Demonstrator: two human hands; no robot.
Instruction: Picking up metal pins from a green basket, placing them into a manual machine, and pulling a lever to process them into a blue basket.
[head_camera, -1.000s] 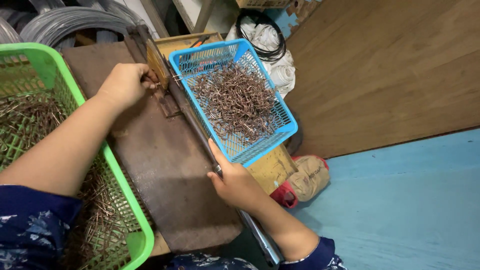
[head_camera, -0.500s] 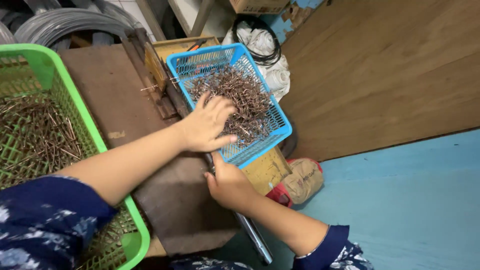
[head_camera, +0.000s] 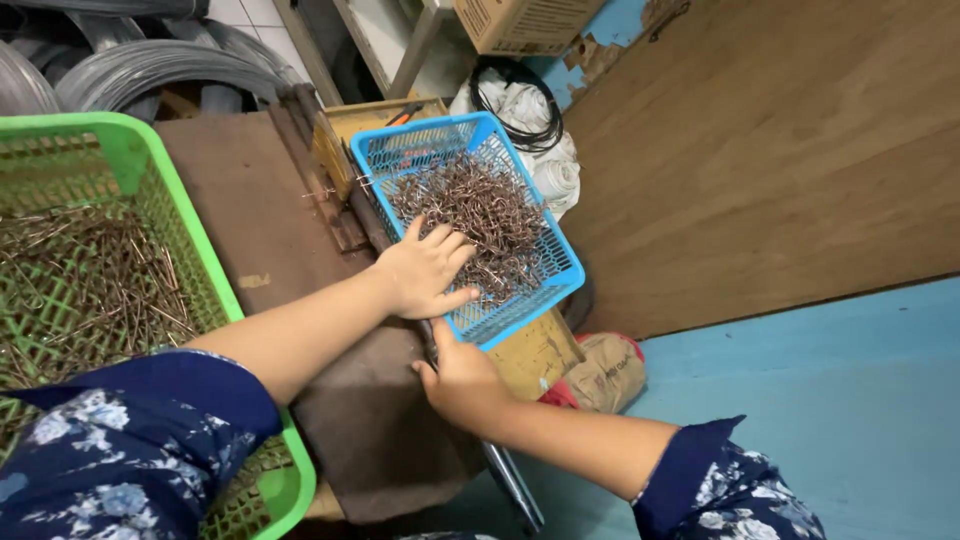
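while the left hand (head_camera: 425, 270) lies open on the bent wire pieces (head_camera: 475, 215) at frame centre, the right hand (head_camera: 462, 380) below grips the metal lever (head_camera: 505, 470).

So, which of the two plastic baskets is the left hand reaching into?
The small blue plastic mesh basket of bent metal pieces; the left hand rests inside it. The large green plastic basket stands apart, untouched.

green mesh crate (head_camera: 215, 265) far left, loose brown wire pieces (head_camera: 85, 285) inside; coiled grey wire (head_camera: 130, 65) top left; cardboard box (head_camera: 520, 22) top centre; black cable coil (head_camera: 520, 100) on white sacks (head_camera: 555, 165); wooden panel (head_camera: 780, 150) on the right; blue floor (head_camera: 850, 400) below; tan sack (head_camera: 605, 370) near it
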